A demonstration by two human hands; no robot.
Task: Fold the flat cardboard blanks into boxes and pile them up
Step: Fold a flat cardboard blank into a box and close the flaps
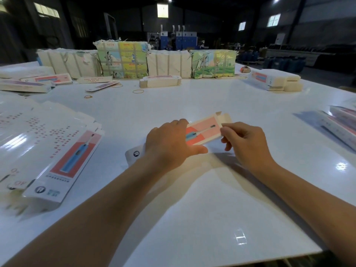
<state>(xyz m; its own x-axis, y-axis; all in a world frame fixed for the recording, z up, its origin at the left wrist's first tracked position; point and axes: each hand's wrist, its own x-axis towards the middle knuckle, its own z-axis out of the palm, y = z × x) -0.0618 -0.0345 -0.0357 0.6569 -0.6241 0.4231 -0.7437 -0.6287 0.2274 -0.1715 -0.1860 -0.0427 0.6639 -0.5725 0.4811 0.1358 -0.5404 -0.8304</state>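
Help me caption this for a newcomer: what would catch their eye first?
Mid-table, the left hand and right hand hold a pink toothbrush box, its far end flaps open. At the near left lies a glossy stack of flat blanks. Along the far edge of the white table stands a row of strapped bundles.

Blank stack (57, 151) left of box (202, 132); bundles (134, 60) behind.

Left hand (169, 145) gripping; right hand (244, 143) seemingly pinching.

box (203, 132) middle hidden under left hand (169, 145) | left blank stack (48, 151) blurred, edge-cut
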